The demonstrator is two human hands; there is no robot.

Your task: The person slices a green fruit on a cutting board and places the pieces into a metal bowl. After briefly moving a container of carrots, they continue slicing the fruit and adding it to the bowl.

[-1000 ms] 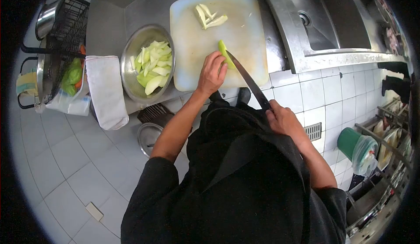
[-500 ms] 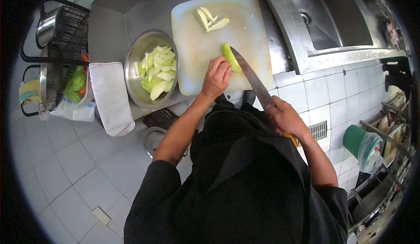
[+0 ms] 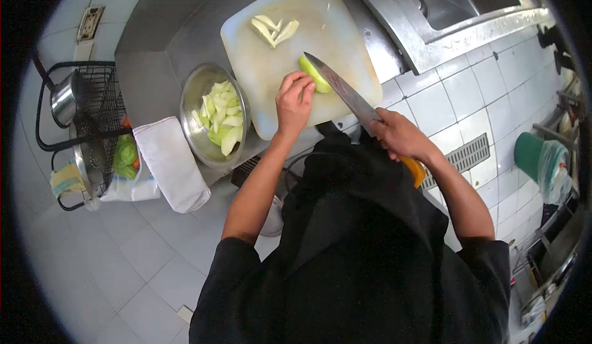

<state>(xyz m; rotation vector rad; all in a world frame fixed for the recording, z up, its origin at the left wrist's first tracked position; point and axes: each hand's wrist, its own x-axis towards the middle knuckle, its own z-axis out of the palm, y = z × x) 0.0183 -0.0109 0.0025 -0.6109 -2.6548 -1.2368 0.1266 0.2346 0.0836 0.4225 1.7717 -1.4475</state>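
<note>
My left hand (image 3: 294, 101) has its fingers closed on the near end of a green vegetable piece (image 3: 315, 74), which lies on the white cutting board (image 3: 333, 41). In my right hand (image 3: 398, 134) is a large knife (image 3: 348, 94) with an orange handle; its blade lies along the right side of the piece, the tip near the far end. Several pale cut strips (image 3: 274, 30) rest toward the board's far left. Left of the board, a steel bowl (image 3: 192, 91) holds many pale green slices (image 3: 222, 112).
A folded white cloth (image 3: 171, 159) hangs over the counter edge at left, beside a black wire rack (image 3: 74, 135) with a steel pot (image 3: 65, 100). A steel sink (image 3: 441, 4) is at upper right. A green bucket (image 3: 530, 153) stands at far right.
The view has turned and shifted, so the board and bowl appear tilted. Both hands keep their hold on the green piece and the knife. The blade still lies against the piece's right side.
</note>
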